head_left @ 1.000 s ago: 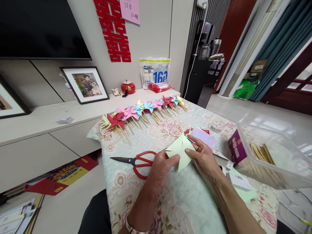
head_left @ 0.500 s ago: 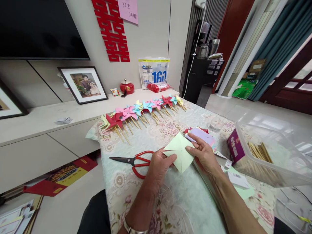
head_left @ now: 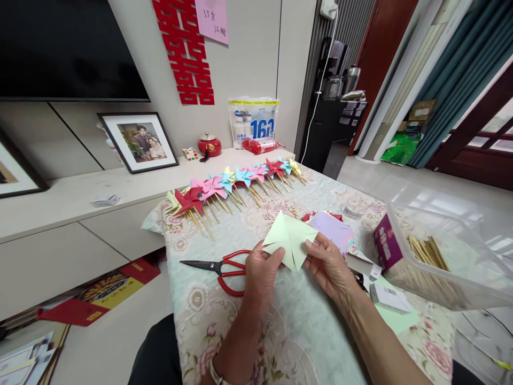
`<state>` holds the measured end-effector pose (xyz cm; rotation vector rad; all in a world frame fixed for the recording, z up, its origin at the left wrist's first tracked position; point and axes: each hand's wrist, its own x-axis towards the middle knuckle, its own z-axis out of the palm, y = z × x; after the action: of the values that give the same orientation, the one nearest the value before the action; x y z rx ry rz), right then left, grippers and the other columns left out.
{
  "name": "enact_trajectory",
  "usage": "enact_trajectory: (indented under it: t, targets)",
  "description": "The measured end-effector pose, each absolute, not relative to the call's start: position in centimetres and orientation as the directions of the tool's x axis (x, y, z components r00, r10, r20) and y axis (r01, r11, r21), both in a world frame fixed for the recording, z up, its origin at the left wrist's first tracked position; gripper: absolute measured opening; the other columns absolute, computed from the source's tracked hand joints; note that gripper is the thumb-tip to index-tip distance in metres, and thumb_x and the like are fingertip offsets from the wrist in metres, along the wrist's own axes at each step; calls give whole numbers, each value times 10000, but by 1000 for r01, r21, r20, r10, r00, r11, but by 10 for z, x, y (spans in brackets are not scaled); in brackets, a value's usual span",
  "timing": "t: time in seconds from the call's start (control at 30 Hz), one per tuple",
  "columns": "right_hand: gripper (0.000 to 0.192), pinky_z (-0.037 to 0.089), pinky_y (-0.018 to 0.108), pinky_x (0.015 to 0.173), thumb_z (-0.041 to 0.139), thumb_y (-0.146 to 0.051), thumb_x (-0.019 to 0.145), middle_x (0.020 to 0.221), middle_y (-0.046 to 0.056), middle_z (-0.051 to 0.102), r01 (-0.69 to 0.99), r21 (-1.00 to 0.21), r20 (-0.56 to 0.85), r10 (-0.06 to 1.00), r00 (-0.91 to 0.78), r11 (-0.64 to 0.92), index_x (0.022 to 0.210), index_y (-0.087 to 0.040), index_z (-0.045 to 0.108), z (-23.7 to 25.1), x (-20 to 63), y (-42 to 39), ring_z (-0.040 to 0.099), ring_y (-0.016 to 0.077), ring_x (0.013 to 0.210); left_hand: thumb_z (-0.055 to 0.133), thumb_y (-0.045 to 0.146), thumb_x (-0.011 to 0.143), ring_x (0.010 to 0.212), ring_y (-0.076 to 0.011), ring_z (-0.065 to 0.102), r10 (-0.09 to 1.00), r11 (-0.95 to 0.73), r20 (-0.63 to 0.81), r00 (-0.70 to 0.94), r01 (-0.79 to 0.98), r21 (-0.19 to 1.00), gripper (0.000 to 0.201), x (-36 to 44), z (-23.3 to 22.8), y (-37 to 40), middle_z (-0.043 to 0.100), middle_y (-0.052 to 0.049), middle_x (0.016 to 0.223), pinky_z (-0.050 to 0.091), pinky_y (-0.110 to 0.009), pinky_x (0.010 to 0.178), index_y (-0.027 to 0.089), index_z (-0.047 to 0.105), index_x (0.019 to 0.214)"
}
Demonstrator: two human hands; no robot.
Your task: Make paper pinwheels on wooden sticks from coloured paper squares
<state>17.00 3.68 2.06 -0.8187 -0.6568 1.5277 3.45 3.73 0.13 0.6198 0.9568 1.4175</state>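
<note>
Head view: both hands were raised just above the bench [head_left: 280, 342], near centre; the left hand [head_left: 262, 275] had its grip closed on the near-left edge of a pale green paper square [head_left: 289, 239], thumb on top; the right hand [head_left: 329, 266] pinched the square's right side, fingertips on the paper; the square was held off the cloth between the two hands, slit from the corners toward the middle, its flaps loose and not yet folded in; no stick was fitted to it.

Just left of the left hand lay red-handled scissors [head_left: 224, 267], blades pointing left, apart from the hand; beyond the right hand sat a stack of coloured paper squares [head_left: 332, 227], lilac uppermost; at the right stood a clear plastic tub [head_left: 444, 251] holding wooden sticks [head_left: 428, 251], a purple box [head_left: 387, 240] touching its left end.

Along the far edge of the bench lay a row of finished pinwheels [head_left: 236, 184], red, pink, blue, yellow, each on its stick; judged from this, many pieces were complete, the green one was cut only, folding and mounting remained, and uncut stock was left in the stack.
</note>
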Motion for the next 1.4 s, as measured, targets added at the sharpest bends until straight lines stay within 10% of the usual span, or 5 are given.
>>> enact_trajectory:
  t: [0.37, 0.6, 1.17, 1.4]
  targets:
    - [621, 542, 294, 656, 864, -191, 581, 932, 59, 784, -428, -903, -80, 995, 62, -46, 1153, -163, 622, 16, 176, 41, 711, 218, 756, 834, 352, 662, 707, -155, 657, 962, 263, -207, 180, -391, 882, 449, 24, 7, 33, 779, -78, 878, 478, -218, 605, 126, 744, 1039]
    - [582, 527, 300, 660, 737, -178, 713, 982, 40, 761, -230, -969, -45, 983, -178, -86, 1270, -202, 574, 24, 186, 35, 693, 206, 757, 868, 323, 632, 777, -238, 712, 934, 332, -212, 287, -478, 813, 565, 18, 15, 29, 782, -134, 924, 531, -310, 734, 83, 721, 1122]
    - [642, 514, 369, 872, 759, -261, 787, 1121, 55, 666, 109, -965, 236, 971, -20, 237, 1390, -237, 539, 2, 185, 40, 647, 225, 998, 892, 321, 569, 774, -277, 724, 959, 283, -243, 145, -501, 818, 519, 27, 8, 29, 785, -134, 875, 551, -349, 714, 82, 757, 1010]
    - [468, 501, 426, 909, 693, -252, 849, 1120, 80, 669, 487, -750, 553, 828, 91, 447, 1307, -250, 595, 12, 184, 35, 639, 252, 1022, 842, 270, 597, 653, -241, 701, 963, 232, -268, 11, -536, 812, 402, 30, 11, 30, 769, -111, 764, 533, -327, 637, 69, 741, 931]
